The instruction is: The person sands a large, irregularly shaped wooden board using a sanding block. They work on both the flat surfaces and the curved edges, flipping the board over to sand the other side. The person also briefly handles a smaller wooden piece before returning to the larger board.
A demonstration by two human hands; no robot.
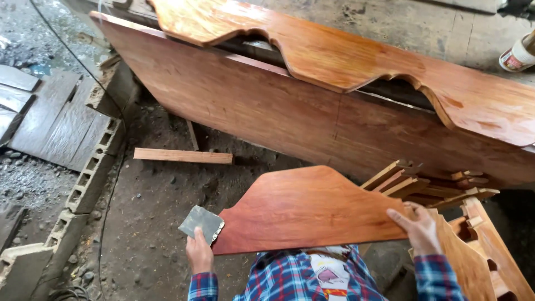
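Outdoors on bare, dusty ground, you are steadying a shaped wooden panel [304, 209] across your lap, its reddish face turned up and its arched upper edge pointing away from you. Your left hand [199, 252] is closing around a folded grey sheet of sandpaper [202, 223], thumb and fingers pinching its lower edge, and the sheet is sitting just beside the panel's stepped left corner, touching or nearly touching the wood. Your right hand [419, 227] is gripping the panel's right end, fingers curling over the top edge with the palm pressing against it. Plaid sleeves in blue and red are showing at both wrists. Just past that right hand, a bundle of pale wooden slats [426, 187] is leaning against more carved furniture parts [482, 251] at the lower right. Beyond the panel, a long varnished board [278, 114] is standing on edge, with a glossy, wavy-edged board [356, 53] lying across its top. A short wooden strip [183, 156] is lying flat on the dirt near the long board's foot. Hollow concrete blocks [83, 184] are running along the left, with weathered grey planks [53, 122] beside them, and a bottle [518, 54] is lying at the upper right edge.
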